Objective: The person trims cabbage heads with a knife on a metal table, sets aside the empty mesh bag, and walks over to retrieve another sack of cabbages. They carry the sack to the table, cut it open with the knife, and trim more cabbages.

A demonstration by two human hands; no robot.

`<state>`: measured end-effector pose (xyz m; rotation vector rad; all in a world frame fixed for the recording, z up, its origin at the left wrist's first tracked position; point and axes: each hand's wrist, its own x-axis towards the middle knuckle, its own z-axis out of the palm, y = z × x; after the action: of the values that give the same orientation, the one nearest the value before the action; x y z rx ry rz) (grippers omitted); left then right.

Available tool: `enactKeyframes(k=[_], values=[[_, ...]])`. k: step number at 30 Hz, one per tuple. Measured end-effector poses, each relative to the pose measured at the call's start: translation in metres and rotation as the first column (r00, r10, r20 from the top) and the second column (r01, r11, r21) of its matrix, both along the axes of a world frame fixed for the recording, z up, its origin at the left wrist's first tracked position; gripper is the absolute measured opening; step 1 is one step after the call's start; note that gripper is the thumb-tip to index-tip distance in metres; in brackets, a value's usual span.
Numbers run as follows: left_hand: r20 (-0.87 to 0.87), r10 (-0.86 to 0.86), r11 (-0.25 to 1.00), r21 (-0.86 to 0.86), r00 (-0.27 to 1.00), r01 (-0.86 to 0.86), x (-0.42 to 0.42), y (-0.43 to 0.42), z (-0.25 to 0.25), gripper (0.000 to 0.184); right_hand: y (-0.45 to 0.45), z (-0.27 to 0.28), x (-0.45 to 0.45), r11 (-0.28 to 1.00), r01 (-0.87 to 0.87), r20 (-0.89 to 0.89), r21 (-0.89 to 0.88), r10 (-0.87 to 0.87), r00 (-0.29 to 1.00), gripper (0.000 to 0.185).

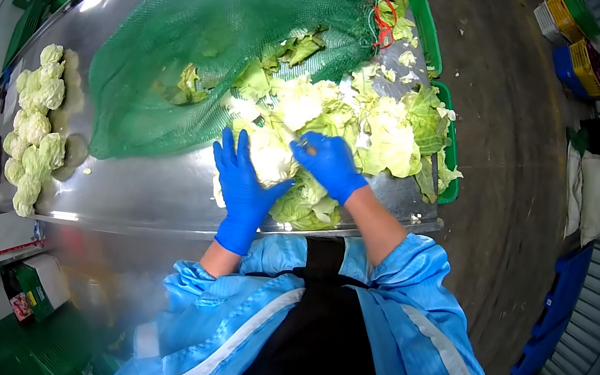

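Observation:
My left hand [246, 188], in a blue glove, lies with its fingers spread against the left side of a pale cabbage head [267, 156]. On the right side of that head is my right hand [326, 162], also gloved in blue, its fingers curled together; what they hold, if anything, is too small to name. Loose cabbage leaves [394, 141] are piled to the right of my hands, and more greenish leaves [307, 203] lie below, near the table's front edge. A green mesh bag [180, 51] with a red tie spreads behind my hands, with some leaves on or in it.
Several cabbage heads [35, 122] stand in a column at the left of the metal table [134, 196]. Green crates [451, 186] sit against the table's right edge, holding leaves. Stacked yellow and blue crates [582, 69] and white sacks [595, 187] stand across the floor at right.

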<state>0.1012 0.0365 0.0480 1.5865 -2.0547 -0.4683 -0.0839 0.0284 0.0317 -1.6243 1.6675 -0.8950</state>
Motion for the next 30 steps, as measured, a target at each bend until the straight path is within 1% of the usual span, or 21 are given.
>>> enactKeyframes(k=[1,3,6,7,9,11,12,15,16,17,19,20,21,23,24,25,26,27,28,29,30], values=[[-0.018,0.006,1.000,0.013,1.000,-0.006,0.005,0.000,-0.001,0.111,-0.002,-0.002,-0.007,0.993,0.059,0.064,0.103,-0.066,0.996,0.033],[-0.053,0.005,0.999,0.034,0.999,-0.004,0.010,-0.001,0.000,0.111,-0.005,0.000,-0.017,0.987,0.042,0.008,0.157,-0.044,0.999,0.037],[-0.098,0.001,0.999,0.045,0.995,0.003,0.013,-0.001,-0.003,0.111,-0.002,0.032,0.002,0.989,0.040,0.023,0.143,-0.044,0.999,0.044],[-0.104,0.011,0.999,0.044,0.995,-0.006,0.013,-0.001,-0.004,0.109,-0.001,0.028,0.009,0.989,0.025,-0.115,0.144,-0.009,0.993,0.050],[-0.126,0.010,0.999,0.039,0.992,-0.005,0.016,-0.001,-0.008,0.104,0.003,0.010,0.020,0.998,0.029,-0.052,0.058,-0.026,0.998,0.052],[-0.165,-0.010,1.000,0.020,0.986,0.013,0.027,-0.006,-0.015,0.099,-0.002,-0.001,0.013,0.995,-0.052,-0.089,0.084,0.060,0.994,0.050],[-0.207,-0.007,1.000,-0.013,0.978,0.004,0.034,-0.009,-0.019,0.093,-0.003,-0.003,0.009,0.990,-0.096,-0.108,0.098,0.107,0.988,0.050],[-0.502,0.025,0.994,0.108,0.864,0.034,0.055,-0.015,-0.028,0.095,0.001,0.004,-0.002,0.999,-0.023,-0.104,0.047,0.028,0.994,0.041],[-0.625,0.078,0.982,0.184,0.777,0.050,0.059,-0.013,-0.026,0.092,0.002,0.011,-0.007,0.998,0.017,-0.003,0.061,-0.017,1.000,0.035],[-0.704,0.112,0.971,0.228,0.701,0.074,0.063,-0.011,-0.022,0.090,0.004,0.005,-0.014,0.998,0.045,0.138,0.047,-0.051,0.989,0.032],[-0.832,0.190,0.945,0.298,0.522,0.132,0.069,-0.011,-0.014,0.085,0.007,0.031,-0.031,0.985,0.045,0.242,0.169,-0.086,0.967,0.030],[-0.861,0.224,0.930,0.329,0.457,0.164,0.076,-0.010,-0.023,0.078,0.007,0.028,-0.042,0.989,0.041,0.256,0.145,-0.078,0.964,0.029],[-0.884,0.333,0.900,0.401,0.328,0.168,0.076,-0.006,-0.022,0.077,0.007,0.034,-0.052,0.980,0.068,0.263,0.187,-0.117,0.958,0.028],[-0.849,0.525,0.826,0.523,0.052,0.212,0.071,0.000,-0.014,0.075,0.007,0.031,-0.072,0.985,0.138,0.220,0.107,-0.159,0.963,0.028],[-0.796,0.599,0.790,0.570,-0.089,0.225,0.066,-0.003,-0.003,0.064,0.005,0.034,-0.083,0.978,0.189,0.094,0.088,-0.197,0.976,0.028],[-0.784,0.598,0.783,0.526,-0.169,0.332,0.065,-0.003,0.002,0.065,0.003,0.044,-0.089,0.969,0.238,-0.033,0.063,-0.236,0.971,0.028],[-0.762,0.600,0.771,0.468,-0.245,0.432,0.063,-0.003,0.006,0.065,0.003,0.059,-0.092,0.963,0.223,-0.305,0.153,-0.169,0.937,0.045],[-0.730,0.605,0.754,0.397,-0.317,0.524,0.062,-0.004,0.008,0.066,0.003,0.072,-0.086,0.966,0.239,-0.288,0.101,-0.202,0.936,0.052],[-0.873,0.481,0.806,0.405,-0.078,0.432,0.062,-0.004,0.003,0.066,0.007,0.082,-0.072,0.965,0.258,-0.269,0.051,-0.235,0.934,0.059],[-0.924,0.334,0.858,0.380,0.185,0.345,0.063,-0.004,-0.011,0.067,0.008,0.089,-0.058,0.961,0.277,-0.247,0.001,-0.268,0.931,0.066],[-0.877,0.180,0.907,0.323,0.445,0.270,0.063,-0.004,-0.029,0.068,0.008,0.093,-0.047,0.983,0.186,-0.133,-0.012,-0.186,0.974,0.074]])
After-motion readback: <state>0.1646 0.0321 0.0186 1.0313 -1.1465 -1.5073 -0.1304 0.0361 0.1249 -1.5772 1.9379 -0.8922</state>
